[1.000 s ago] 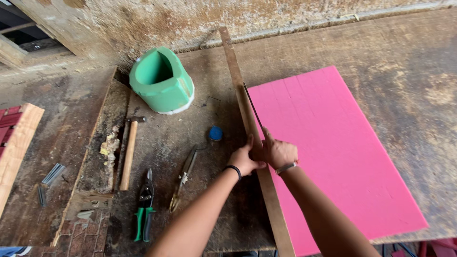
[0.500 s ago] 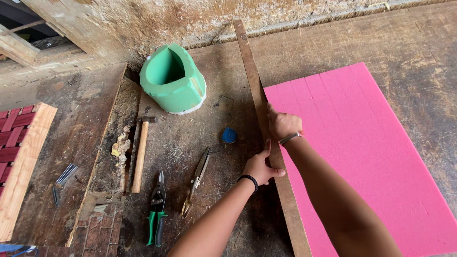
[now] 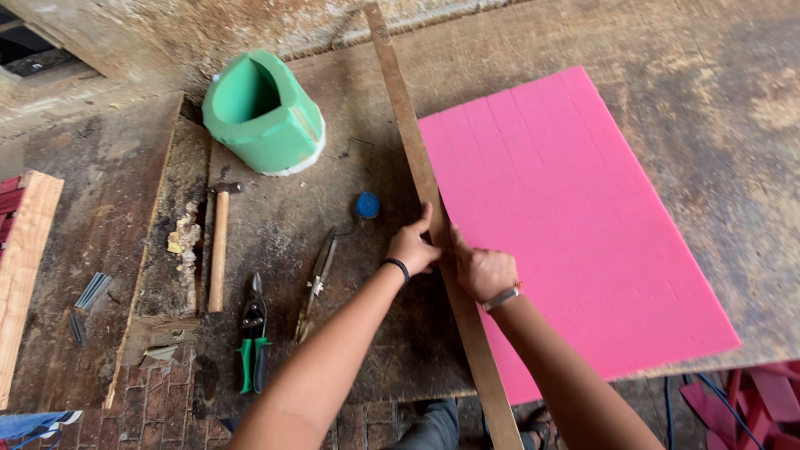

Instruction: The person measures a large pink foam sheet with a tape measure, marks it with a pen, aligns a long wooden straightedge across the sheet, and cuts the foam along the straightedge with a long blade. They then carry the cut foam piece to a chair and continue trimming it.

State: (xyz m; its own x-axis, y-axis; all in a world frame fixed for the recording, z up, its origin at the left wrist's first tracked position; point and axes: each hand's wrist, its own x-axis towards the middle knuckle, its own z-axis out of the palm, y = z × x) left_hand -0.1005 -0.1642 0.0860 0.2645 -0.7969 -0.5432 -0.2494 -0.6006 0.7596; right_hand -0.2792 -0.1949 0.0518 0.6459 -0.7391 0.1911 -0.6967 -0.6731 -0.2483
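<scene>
Left hand (image 3: 412, 247) presses down on the long wooden straightedge (image 3: 433, 208), fingers flat on it, not wrapped. Right hand (image 3: 483, 271) sits against the straightedge's right side at the edge of the pink foam sheet (image 3: 575, 217), fingers curled shut; can't tell what's in them. The straightedge lies along the sheet's left edge on the workbench (image 3: 717, 100). Hammer (image 3: 218, 246), snips (image 3: 252, 333), green mould (image 3: 262, 112) lie to the left.

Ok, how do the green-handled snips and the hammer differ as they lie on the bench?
The green-handled snips are short, with dark metal jaws and two green grips; the hammer is longer, with one plain wooden handle and a small metal head. The snips lie nearer the bench's near edge, the hammer farther up. Both lie untouched, left of the hands.
</scene>
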